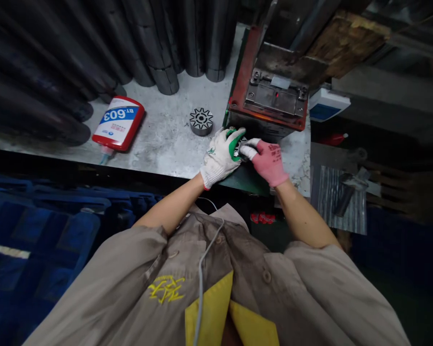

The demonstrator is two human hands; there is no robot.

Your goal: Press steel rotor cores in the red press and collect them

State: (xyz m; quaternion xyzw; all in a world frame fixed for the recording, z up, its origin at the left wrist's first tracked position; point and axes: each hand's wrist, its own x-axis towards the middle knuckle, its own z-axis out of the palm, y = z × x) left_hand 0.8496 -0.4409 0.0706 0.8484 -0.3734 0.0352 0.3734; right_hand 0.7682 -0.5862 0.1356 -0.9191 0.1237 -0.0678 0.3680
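Slotted metal core (238,151) between left hand (221,153) and right hand (269,160), in both grips

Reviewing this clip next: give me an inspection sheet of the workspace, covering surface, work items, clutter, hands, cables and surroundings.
Surface: grey-white benchtop, scuffed and stained.
Work items: slotted metal part between the hands, mostly hidden; similar round part resting on the bench.
Clutter: red bottle labelled 603, lying near the front edge; dark cylinders lined up behind.
Hands: left hand, white-and-green glove, around the held part; right hand, pink glove, at its side, grip unclear.
Cables: grey cable down the shirt front.
Surroundings: blue crates at left; red-framed metal fixture beyond the hands.
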